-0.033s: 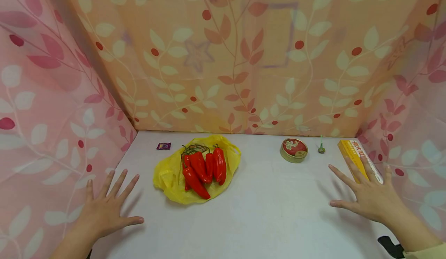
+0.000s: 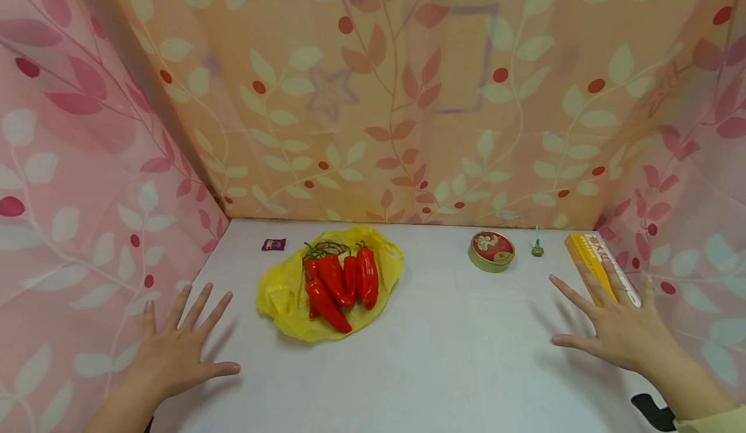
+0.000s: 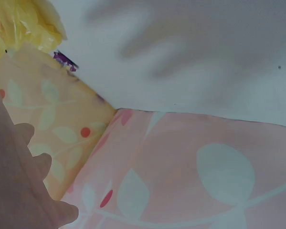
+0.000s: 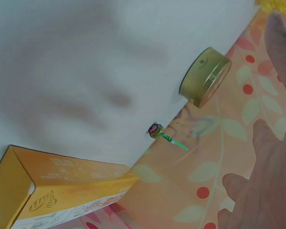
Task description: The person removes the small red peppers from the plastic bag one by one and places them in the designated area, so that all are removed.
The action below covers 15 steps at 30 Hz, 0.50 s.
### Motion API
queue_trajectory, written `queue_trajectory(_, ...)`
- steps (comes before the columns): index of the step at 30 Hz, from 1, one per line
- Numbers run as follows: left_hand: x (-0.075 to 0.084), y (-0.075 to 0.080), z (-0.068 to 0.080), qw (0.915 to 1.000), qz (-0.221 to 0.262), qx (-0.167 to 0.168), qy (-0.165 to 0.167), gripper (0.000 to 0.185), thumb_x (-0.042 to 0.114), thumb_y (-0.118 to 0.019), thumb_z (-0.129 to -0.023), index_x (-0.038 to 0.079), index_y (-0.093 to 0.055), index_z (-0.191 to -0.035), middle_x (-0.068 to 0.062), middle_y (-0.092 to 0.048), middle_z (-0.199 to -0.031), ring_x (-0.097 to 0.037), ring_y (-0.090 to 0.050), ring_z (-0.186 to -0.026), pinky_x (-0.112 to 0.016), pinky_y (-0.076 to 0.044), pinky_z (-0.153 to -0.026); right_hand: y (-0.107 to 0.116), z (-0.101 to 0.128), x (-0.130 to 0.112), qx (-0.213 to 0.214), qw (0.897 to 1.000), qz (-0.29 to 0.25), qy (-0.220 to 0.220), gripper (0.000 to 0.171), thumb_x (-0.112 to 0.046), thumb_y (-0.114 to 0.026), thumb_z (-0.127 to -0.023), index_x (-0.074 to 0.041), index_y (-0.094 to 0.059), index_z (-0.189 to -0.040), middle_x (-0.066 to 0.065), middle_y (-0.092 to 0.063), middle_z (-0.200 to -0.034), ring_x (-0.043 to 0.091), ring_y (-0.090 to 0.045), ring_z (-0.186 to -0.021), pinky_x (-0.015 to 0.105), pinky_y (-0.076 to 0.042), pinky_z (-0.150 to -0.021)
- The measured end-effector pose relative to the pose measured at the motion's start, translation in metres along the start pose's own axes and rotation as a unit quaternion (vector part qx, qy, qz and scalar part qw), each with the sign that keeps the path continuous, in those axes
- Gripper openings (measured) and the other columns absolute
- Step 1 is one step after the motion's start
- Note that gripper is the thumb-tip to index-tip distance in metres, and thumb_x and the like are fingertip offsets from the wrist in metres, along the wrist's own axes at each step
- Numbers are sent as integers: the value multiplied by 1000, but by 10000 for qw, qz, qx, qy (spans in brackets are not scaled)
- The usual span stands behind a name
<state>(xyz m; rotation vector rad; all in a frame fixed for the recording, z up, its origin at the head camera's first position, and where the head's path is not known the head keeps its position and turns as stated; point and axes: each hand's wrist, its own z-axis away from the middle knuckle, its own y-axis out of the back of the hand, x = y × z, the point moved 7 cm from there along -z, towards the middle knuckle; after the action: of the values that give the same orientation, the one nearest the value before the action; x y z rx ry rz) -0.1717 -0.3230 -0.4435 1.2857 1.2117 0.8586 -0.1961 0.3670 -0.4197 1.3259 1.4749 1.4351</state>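
- The white table (image 2: 454, 368) filled the floor of a booth walled with leaf-printed pink and orange cloth (image 2: 373, 96), and everything else lay on it.
- The left hand (image 2: 175, 349) hovered low over the near left corner, fingers straight and spread, holding nothing; whether the palm touched the surface could not be told. In the left wrist view only the edge of this hand showed, with its blurred shadow on the table.
- The right hand (image 2: 618, 329) hovered at the near right, fingers likewise straight and fanned out, gripping nothing. Its fingertips overlapped the near end of the yellow box in the head view, but contact could not be told.
- A yellow plastic bag (image 2: 280, 297) lay flat, left of centre, closer to the left hand than to the right.
- The yellow box (image 2: 585, 255) lay along the right wall, just beyond the right hand.
- Several red peppers (image 2: 340, 281) rested on top of the bag, stems toward the back wall.
- A round tin (image 2: 492, 250) with a red lid sat near the back, left of the box.
- A small purple wrapped sweet (image 2: 273, 244) lay near the back left corner, apart from the bag.
- A lollipop (image 2: 537, 246) with a green stick lay between the tin and the box.
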Motion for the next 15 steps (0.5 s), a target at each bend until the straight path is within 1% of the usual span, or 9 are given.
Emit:
queue_trajectory(5, -1, 2, 2, 10000, 45, 37, 5, 125, 93, -57, -66, 36, -2, -163, -11, -11, -170, -32, 23, -154, -79, 12, -109, 3, -4, -2, -54, 10000, -13, 13, 106, -87, -59, -73, -48, -12, -160, 5, 14, -170, 41, 26, -150, 66, 33, -101)
queue_trajectory(7, 0, 3, 2, 10000, 84, 2, 29, 124, 92, -57, -67, 36, -2, -163, -11, -8, -170, -33, 22, -154, -79, 13, -109, 4, -8, -2, -87, 10000, -24, 9, 106, -86, -59, -73, -48, -11, -160, 4, 16, -170, 42, 27, -150, 66, 34, -100)
queue_trajectory(9, 0, 4, 1, 9998, 148, -84, 70, 123, 92, -56, -68, 35, -1, -163, -11, -6, -170, -33, 21, -154, -79, 13, -108, 5, -11, -2, -103, 9999, -63, 9, 106, -86, -60, -74, -47, -12, -160, 6, 14, -170, 44, 25, -150, 65, 34, -100)
queue_trajectory(12, 1, 5, -1, 9988, 370, -284, 157, 122, 91, -56, -70, 35, 1, -163, -12, -8, -170, -38, 14, -155, -81, 10, -108, 4, -15, -5, -244, 9995, -193, -16, 105, -86, -58, -75, -46, -11, -160, 11, 7, -170, 48, 20, -150, 65, 34, -99)
queue_trajectory(14, 2, 5, -4, 9967, 637, -447, 224, 121, 89, -57, -72, 35, 1, -163, -15, -14, -169, -44, 3, -154, -81, 5, -108, 2, -18, -8, -409, 9980, -474, -52, 103, -84, -57, -78, -46, -11, -160, 15, -1, -170, 50, 16, -150, 68, 33, -99)
queue_trajectory(15, 3, 5, -5, 9955, 755, -502, 257, 121, 89, -57, -73, 34, 2, -163, -16, -18, -167, -46, -4, -153, -82, 0, -108, 1, -20, -11, -491, 9967, -642, -68, 102, -83, -57, -79, -45, -10, -161, 18, -5, -169, 51, 14, -150, 71, 30, -100)
